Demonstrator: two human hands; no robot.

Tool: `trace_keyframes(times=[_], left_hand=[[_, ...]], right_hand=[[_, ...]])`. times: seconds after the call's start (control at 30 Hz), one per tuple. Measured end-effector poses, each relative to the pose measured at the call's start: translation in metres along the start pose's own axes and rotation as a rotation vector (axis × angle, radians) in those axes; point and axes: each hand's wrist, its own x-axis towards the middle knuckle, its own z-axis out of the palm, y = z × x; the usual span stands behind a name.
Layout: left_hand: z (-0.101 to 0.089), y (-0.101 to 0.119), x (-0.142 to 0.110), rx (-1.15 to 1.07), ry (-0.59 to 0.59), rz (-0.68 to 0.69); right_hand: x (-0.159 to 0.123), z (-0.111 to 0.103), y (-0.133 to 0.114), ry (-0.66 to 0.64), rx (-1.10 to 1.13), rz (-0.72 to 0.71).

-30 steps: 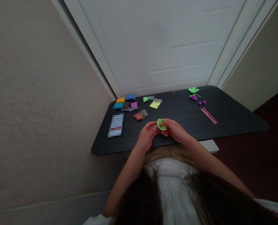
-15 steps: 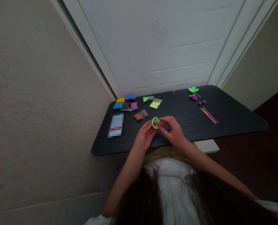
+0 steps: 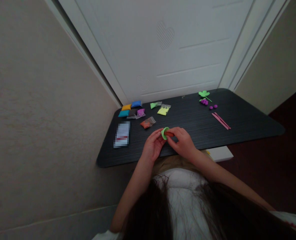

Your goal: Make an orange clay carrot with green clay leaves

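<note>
Above the table's front edge, my left hand (image 3: pixel 154 144) grips a light green cup-shaped piece of clay (image 3: pixel 164 133) by its rim and side. An orange, stick-like piece of clay (image 3: pixel 170 134) juts out of the hollow of the green cup toward the right. My right hand (image 3: pixel 183 141) closes thumb and fingers round this orange piece. How deep the orange piece sits in the cup is hidden. Just beyond my left hand lies a clear bag with orange clay (image 3: pixel 147 123).
On the dark table (image 3: pixel 188 120) several bags of coloured clay (image 3: pixel 124 113) lie at the back left, near a blurred white packet (image 3: pixel 122 134). Yellow (image 3: pixel 164 110) and green (image 3: pixel 154 105) bags lie mid-back. Purple balls (image 3: pixel 204 102), a green clover-like shape (image 3: pixel 204 94) and pink tools (image 3: pixel 221 121) are at right.
The fingers of my right hand have closed in on the orange piece, moving left toward the cup. The green cup has turned somewhat to the side. The whole view has shifted slightly.
</note>
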Motion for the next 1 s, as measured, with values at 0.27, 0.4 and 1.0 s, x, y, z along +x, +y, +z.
trace_keyframes(times=[0.27, 0.4, 1.0], left_hand=[[0.0023, -0.0023, 0.0001, 0.005, 0.004, 0.054], [-0.0002, -0.0036, 0.001, 0.011, -0.002, 0.056], [0.0018, -0.0034, 0.0002, 0.015, 0.022, 0.097]], right_hand=[[-0.0004, 0.0009, 0.0007, 0.012, -0.009, 0.021], [-0.0003, 0.0012, 0.0014, 0.014, 0.002, 0.027], [0.0022, 0.0002, 0.0, 0.066, 0.131, 0.123]])
